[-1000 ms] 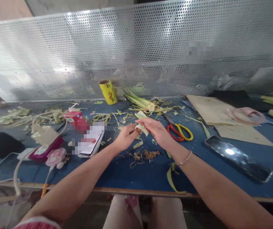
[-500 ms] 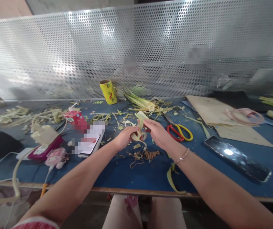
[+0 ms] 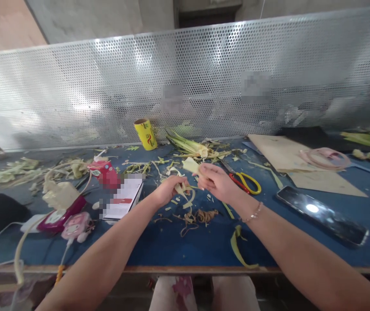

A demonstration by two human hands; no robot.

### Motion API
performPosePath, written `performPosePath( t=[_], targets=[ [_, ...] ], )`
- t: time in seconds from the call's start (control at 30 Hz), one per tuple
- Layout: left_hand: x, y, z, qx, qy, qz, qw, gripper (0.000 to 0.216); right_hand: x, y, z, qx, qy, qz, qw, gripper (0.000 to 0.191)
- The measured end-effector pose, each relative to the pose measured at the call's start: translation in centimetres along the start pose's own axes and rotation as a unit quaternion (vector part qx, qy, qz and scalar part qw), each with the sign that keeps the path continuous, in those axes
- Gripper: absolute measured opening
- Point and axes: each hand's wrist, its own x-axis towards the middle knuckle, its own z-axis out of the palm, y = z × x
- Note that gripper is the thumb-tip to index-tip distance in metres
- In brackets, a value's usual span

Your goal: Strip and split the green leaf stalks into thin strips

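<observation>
Over the middle of the blue table (image 3: pixel 178 242), my right hand (image 3: pixel 215 181) grips a pale yellow-green leaf piece (image 3: pixel 191 165) whose tip sticks up from my fingers. My left hand (image 3: pixel 168 189) is pinched on a thin strip (image 3: pixel 185 192) that curls down from that same piece. The two hands sit close together, almost touching. Below them lie loose leaf scraps and a small tangle of brown fibre (image 3: pixel 200 214).
Red-and-yellow scissors (image 3: pixel 243 181) lie right of my hands, a black phone (image 3: pixel 322 214) farther right, cardboard (image 3: pixel 295 160) behind it. A yellow tape roll (image 3: pixel 146 134) and leaf stalks (image 3: pixel 191 147) stand by the perforated metal screen. Left: another phone (image 3: pixel 121 201), red carton, pink gadgets, cables.
My left hand has pulled a strip down and away from the leaf piece, which my right hand still holds. The camera has tilted up a little.
</observation>
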Motion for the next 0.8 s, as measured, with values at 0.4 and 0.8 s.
performPosePath(
  t=[0.4, 0.8],
  targets=[
    [0.2, -0.5, -0.1, 0.012, -0.035, 0.006, 0.999, 0.031, 0.0, 0.9, 0.4, -0.190, 0.018, -0.013, 0.981, 0.024],
    [-0.1, -0.1, 0.7, 0.005, -0.048, 0.041, 0.998, 0.019, 0.0, 1.2, 0.5, -0.363, 0.051, -0.059, 0.929, 0.020]
  ],
)
